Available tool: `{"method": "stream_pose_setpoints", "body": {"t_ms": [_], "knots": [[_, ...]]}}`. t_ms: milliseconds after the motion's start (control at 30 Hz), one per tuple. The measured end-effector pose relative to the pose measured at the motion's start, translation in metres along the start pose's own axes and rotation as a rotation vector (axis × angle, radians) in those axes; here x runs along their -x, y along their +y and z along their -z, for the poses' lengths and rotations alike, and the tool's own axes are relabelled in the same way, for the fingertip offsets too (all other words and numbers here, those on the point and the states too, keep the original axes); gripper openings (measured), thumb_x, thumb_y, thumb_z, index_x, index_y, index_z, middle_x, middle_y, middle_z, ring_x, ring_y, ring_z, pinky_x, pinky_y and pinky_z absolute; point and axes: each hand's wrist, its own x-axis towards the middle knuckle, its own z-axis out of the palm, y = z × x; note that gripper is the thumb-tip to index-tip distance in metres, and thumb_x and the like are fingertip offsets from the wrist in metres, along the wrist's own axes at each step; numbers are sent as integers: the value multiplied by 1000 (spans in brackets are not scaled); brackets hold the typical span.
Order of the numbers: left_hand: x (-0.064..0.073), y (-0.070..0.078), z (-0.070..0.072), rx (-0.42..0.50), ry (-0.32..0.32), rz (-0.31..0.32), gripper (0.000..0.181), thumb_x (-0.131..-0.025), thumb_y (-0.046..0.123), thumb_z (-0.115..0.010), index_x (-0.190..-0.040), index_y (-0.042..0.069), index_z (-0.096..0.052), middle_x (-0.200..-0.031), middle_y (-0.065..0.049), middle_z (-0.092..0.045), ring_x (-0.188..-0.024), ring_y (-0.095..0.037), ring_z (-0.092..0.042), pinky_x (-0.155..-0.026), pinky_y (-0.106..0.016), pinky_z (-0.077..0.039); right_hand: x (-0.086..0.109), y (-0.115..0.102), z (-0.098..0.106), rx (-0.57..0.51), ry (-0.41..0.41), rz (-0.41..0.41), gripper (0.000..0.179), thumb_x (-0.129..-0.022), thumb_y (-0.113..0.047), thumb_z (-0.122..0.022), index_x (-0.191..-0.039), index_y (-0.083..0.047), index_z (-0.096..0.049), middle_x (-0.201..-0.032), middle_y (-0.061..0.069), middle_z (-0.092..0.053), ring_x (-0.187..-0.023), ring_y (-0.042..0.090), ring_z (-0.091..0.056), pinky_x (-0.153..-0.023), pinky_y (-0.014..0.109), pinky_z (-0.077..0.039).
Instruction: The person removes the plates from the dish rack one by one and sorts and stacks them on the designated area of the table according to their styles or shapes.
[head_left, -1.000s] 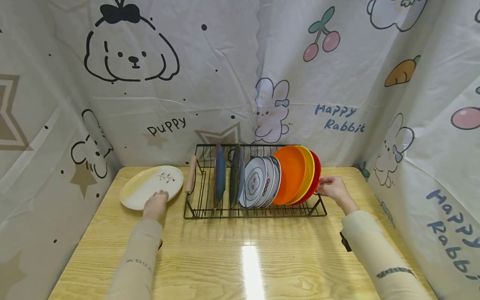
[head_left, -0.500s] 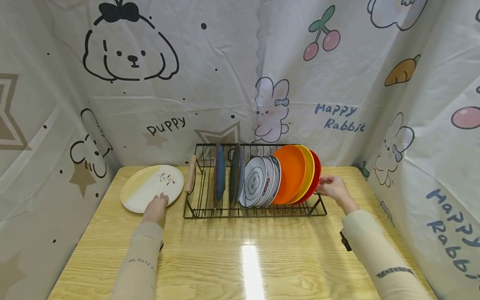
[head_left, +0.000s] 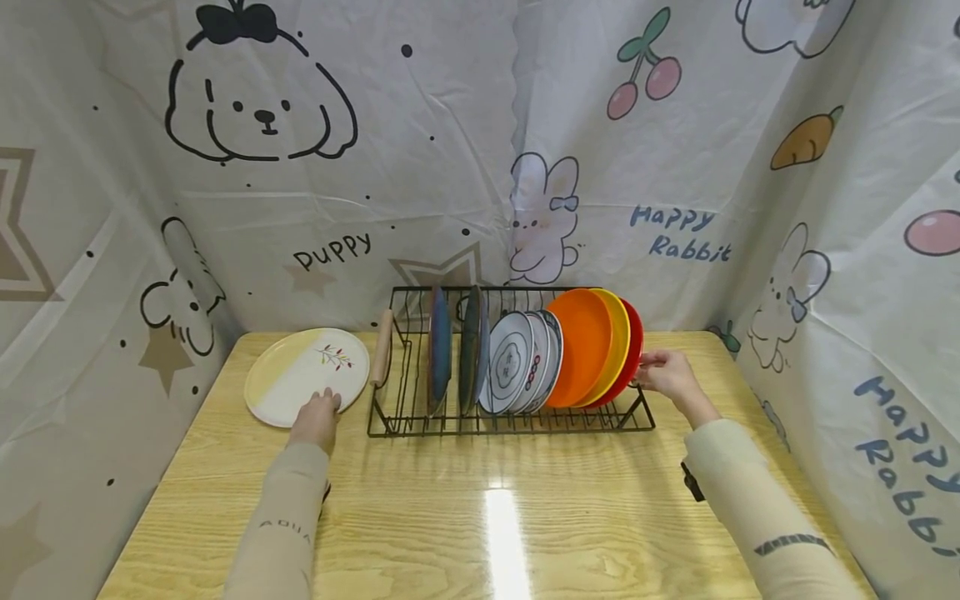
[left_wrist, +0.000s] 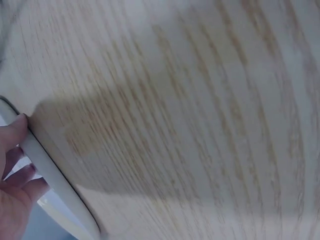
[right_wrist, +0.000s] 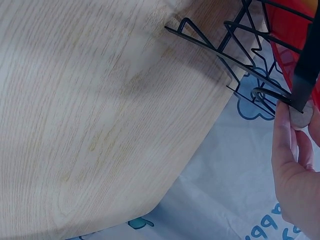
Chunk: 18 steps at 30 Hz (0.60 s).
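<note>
The white and yellow plate point(head_left: 300, 371) lies on the left side of the tabletop point(head_left: 420, 517), just left of the black wire rack point(head_left: 510, 432). The left grip point(head_left: 315, 419) is narrow and pinches the near right rim of this plate. I can't tell if that rim is up off the wood. The right grip point(head_left: 670, 379) is curled round the pale handle point(right_wrist: 301, 117) at the right end of the rack. So the step in hand looks like getting hold of the plate while the rack is kept from sliding. The next move seems to call for a firm pinch and a steady right side. In the rack, from left to right, are a blue plate point(head_left: 440, 350), a dark plate point(head_left: 469, 350), some small white plates point(head_left: 508, 367), an orange plate point(head_left: 577, 350), a yellow plate point(head_left: 620, 350) and a red plate point(head_left: 636, 350). The left wooden handle point(head_left: 382, 348) is between the plate and the blue one, so it could get bumped. A white cloth point(head_left: 450, 108) with drawings hangs on the far side
</note>
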Motion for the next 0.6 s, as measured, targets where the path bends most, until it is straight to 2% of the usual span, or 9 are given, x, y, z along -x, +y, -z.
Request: {"method": "stream_pose_setpoints", "body": {"t_ms": [133,233,333,400,500,600], "knots": [[0,-1,-1,31,-25,33,29,-84,-3,-59,-110,-13,-55,-121,-40,-43,-109,-57,-42,-87,-58,-39,0,0,0,-2,-1,-2,33,-89,0,-50,-117,17,-47,-111,31,-55,-81,14,-61,-78,36,-51],[1,1,0,64,-50,81,38,-86,-2,-57,-120,-16,-48,-125,-41,-40,-113,-57,-38,-92,-58,-35,1,0,0,0,-2,1,33,-89,0,-50,-117,17,-47,-110,31,-55,-81,14,-61,-78,36,-51],[3,6,8,81,-89,118,46,-87,-1,-56,-126,-19,-40,-126,-42,-37,-116,-56,-36,-95,-57,-32,1,1,0,2,-3,9,32,-89,0,-50,-116,17,-47,-111,32,-55,-81,15,-61,-77,35,-52],[3,9,15,81,-139,129,46,-87,0,-55,-127,-18,-39,-128,-41,-36,-117,-54,-36,-97,-56,-31,1,1,1,3,-6,15,32,-90,-1,-51,-116,17,-47,-111,32,-55,-82,15,-61,-76,33,-52],[-1,9,25,80,-191,100,41,-87,0,-54,-125,-13,-46,-126,-36,-43,-116,-49,-41,-96,-53,-34,2,1,1,5,-8,23,32,-90,-2,-52,-116,17,-48,-111,32,-55,-83,15,-61,-76,33,-52],[-9,8,33,116,-199,78,37,-89,2,-51,-124,-11,-49,-126,-33,-46,-116,-47,-43,-96,-52,-34,2,0,1,8,-5,27,32,-89,-2,-52,-115,17,-49,-110,31,-56,-83,15,-61,-76,34,-52]]}}
